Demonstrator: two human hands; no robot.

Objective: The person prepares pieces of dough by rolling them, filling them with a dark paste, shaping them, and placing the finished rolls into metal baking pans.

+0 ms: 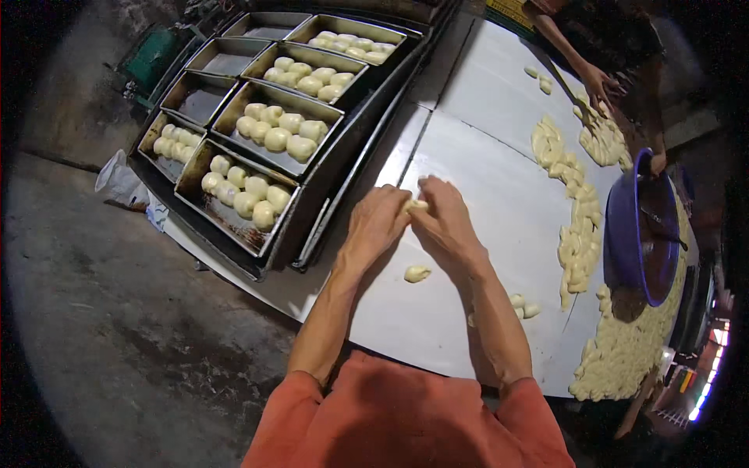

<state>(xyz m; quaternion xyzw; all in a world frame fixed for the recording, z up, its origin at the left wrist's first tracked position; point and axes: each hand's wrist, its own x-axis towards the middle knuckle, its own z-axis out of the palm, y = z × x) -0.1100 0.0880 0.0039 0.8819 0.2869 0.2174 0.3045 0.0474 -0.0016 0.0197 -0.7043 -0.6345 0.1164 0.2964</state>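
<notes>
My left hand (378,216) and my right hand (447,214) meet over the white tabletop (507,195), fingers curled around a small piece of pale dough (416,206). Most of that piece is hidden under the fingers. A single dough lump (417,274) lies on the table between my forearms. Beside my right forearm, a few more dough pieces (529,309) sit partly behind the arm. To the left, metal baking pans (269,169) stand in rows, several of them filled with rounded dough balls (277,139).
A long strip of dough pieces (579,226) runs down the table's right side. Beyond it stands a purple basin (620,234), with a mass of dough (624,355) near it. A co-worker's hand (601,84) touches dough at the far right. Some pans (199,97) at the left hold nothing.
</notes>
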